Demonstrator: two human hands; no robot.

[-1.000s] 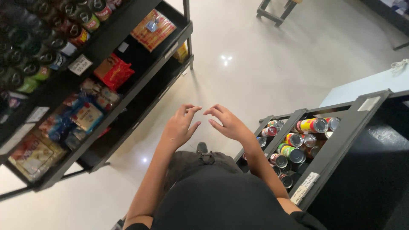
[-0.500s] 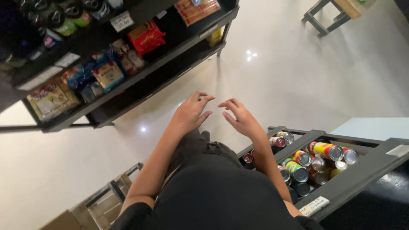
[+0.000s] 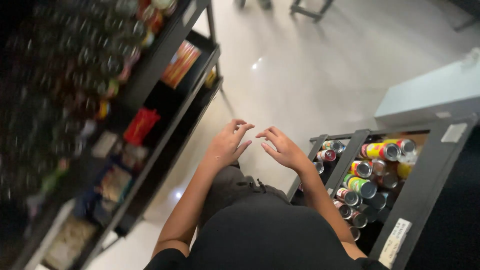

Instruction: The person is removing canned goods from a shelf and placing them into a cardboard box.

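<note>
Shifted since the earlier frame, the black metal rack of coloured drink cans (image 3: 372, 185) now lies right of both empty hands, left hand (image 3: 226, 145) and right hand (image 3: 282, 148) spread above the pale glossy floor (image 3: 310, 80), apparently between picks, a reach rightward pending.

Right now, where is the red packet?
In the head view, the red packet sits left of the hands on a middle level of the dark shelving rack, below orange striped packets.
</note>
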